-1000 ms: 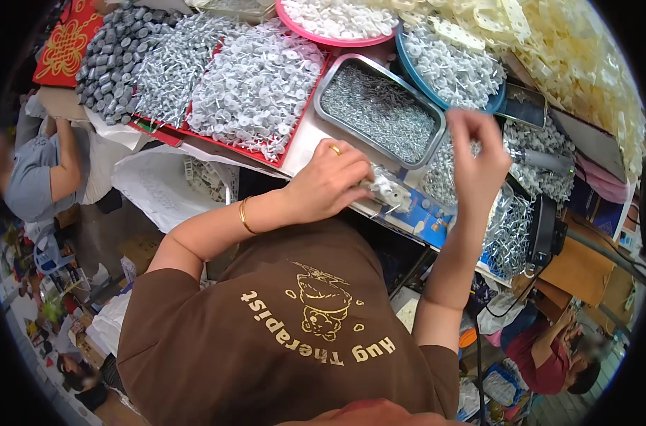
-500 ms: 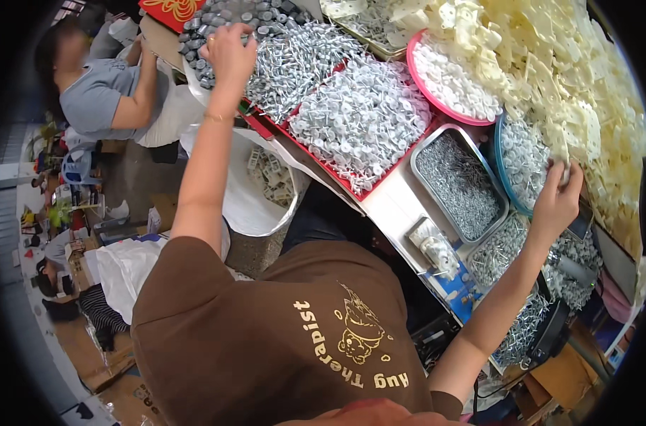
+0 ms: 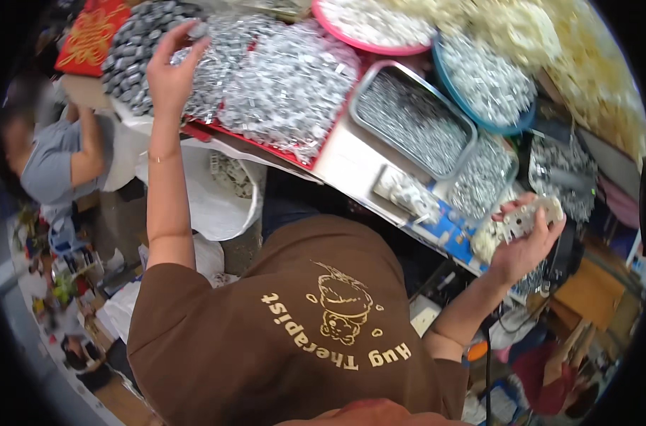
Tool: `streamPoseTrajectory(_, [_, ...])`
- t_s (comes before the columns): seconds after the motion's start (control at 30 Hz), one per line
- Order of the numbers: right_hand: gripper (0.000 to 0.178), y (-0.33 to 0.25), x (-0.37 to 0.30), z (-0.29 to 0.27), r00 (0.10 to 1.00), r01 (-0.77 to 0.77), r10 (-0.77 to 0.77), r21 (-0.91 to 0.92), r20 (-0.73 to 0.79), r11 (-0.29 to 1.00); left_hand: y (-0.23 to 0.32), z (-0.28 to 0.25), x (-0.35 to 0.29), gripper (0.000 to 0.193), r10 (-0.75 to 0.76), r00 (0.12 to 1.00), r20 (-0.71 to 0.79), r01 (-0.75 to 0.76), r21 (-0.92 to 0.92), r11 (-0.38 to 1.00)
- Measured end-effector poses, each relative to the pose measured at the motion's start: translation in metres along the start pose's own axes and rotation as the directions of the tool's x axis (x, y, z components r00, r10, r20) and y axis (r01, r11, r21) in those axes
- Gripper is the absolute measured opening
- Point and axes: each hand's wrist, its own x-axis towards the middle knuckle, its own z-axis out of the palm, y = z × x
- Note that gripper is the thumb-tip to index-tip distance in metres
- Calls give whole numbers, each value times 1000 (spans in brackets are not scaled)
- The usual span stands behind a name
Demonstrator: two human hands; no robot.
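Observation:
My left hand is raised at the far left of the table. Its thumb and fingertips pinch a small grey cap, beside the heap of dark grey caps and the pile of metal screws. On the right, my right hand grips a cream plastic plate with holes, thumb and fingers round its edges. Below the plate, partly covered by the hand, lie more cream parts.
A red tray holds screws with white washers. Beyond stand a metal tray of small screws, a pink basin of white rings and a blue basin. A white sack hangs below. A co-worker sits at left.
My right hand has left the cream pile and come down nearer to me with a cream plate. My left hand has lifted from the grey caps with one cap. The whole view has shifted.

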Motion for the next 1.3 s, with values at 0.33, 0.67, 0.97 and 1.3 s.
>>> streamPoseTrajectory(0.33, [13, 40, -15, 15, 985, -172, 172, -98, -12, 980, 217, 130, -146, 34, 552, 700, 454, -151, -660, 735])
streamPoseTrajectory(0.67, [11, 51, -32, -19, 982, -182, 177, -86, -65, 979, 220, 144, -159, 34, 558, 635, 534, -301, -494, 815])
streamPoseTrajectory(0.97, [32, 39, -46, -9, 996, -69, 81, -226, 45, 972, 227, 150, -163, 31, 654, 543, 527, -398, -525, 753])
streamPoseTrajectory(1.3, [39, 45, -64, 6, 981, -42, 99, -314, 167, 948, 223, 144, -156, 61, 645, 486, 590, -360, -537, 763])
